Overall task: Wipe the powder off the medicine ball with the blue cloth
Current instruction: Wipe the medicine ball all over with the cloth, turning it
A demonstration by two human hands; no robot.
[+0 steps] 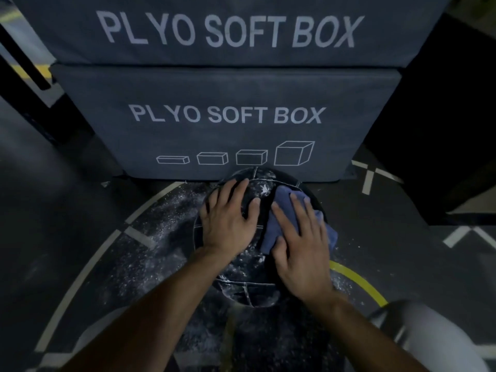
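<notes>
A black medicine ball [249,288] with pale seams lies on the floor in front of me, dusted with white powder, most of it near the top [264,189] and the lower front. My left hand [228,221] lies flat on the ball's upper left side, fingers spread, holding nothing. My right hand [300,245] presses a crumpled blue cloth [281,210] against the ball's upper right side, fingers spread over it. The cloth sticks out beyond my fingertips and past the outer edge of that hand.
Two stacked dark grey plyo soft boxes [228,116] stand directly behind the ball, touching it. White powder is scattered on the dark floor [161,232] to the left. Painted curved lines, white and yellow [359,283], cross the floor. A pale knee [429,334] shows at lower right.
</notes>
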